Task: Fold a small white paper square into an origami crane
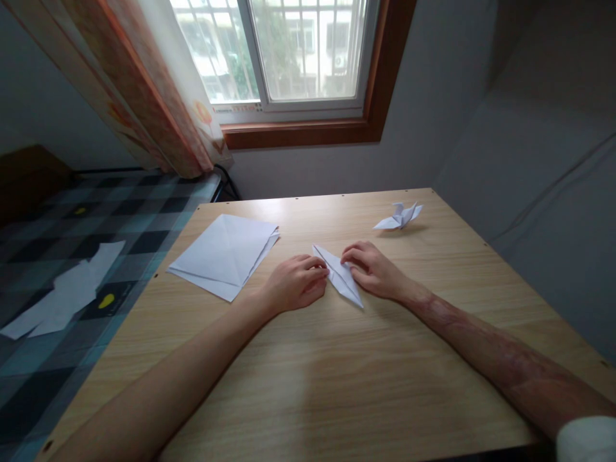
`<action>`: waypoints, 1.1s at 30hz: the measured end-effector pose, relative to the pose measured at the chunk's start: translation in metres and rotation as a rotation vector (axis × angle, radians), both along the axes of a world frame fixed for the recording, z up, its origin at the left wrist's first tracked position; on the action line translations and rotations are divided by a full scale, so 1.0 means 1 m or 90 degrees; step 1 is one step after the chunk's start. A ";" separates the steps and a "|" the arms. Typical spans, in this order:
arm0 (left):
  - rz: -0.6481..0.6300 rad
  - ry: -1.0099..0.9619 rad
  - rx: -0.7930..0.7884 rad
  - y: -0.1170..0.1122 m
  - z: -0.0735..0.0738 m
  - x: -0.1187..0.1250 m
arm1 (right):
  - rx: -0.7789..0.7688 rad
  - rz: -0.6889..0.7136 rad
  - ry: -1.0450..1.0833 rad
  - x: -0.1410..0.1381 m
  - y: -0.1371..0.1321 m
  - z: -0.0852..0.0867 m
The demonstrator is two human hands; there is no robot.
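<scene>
A narrow, diamond-shaped piece of folded white paper (342, 280) lies on the wooden table, between my two hands. My left hand (299, 282) grips its left edge, with the fingers curled and pressed together. On the opposite side, my right hand (373, 268) pinches the right edge between thumb and fingers. The paper's long points stick out free, one towards the window and one towards me. Beyond my right hand, a finished white paper crane (399, 217) stands near the table's far right corner.
To the left, a stack of square white paper sheets (224, 253) rests on the table (346, 385). Beside the table is a bed with a checked cover (29, 256), bearing white paper scraps (72, 295). A curtain (158, 96) and a window (308, 58) are at the back.
</scene>
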State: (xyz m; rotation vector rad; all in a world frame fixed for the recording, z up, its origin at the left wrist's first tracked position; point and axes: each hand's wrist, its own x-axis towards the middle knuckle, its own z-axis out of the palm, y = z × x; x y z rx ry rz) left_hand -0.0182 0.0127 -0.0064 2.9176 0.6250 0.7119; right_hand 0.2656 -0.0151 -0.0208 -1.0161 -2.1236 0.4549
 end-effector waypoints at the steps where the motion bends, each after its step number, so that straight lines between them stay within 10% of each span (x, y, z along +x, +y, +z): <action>1: 0.001 -0.001 -0.010 0.000 0.001 0.000 | 0.003 0.004 -0.008 0.000 0.000 -0.001; 33: 0.010 0.138 0.019 -0.010 0.019 0.004 | 0.045 0.043 -0.141 0.000 -0.009 0.009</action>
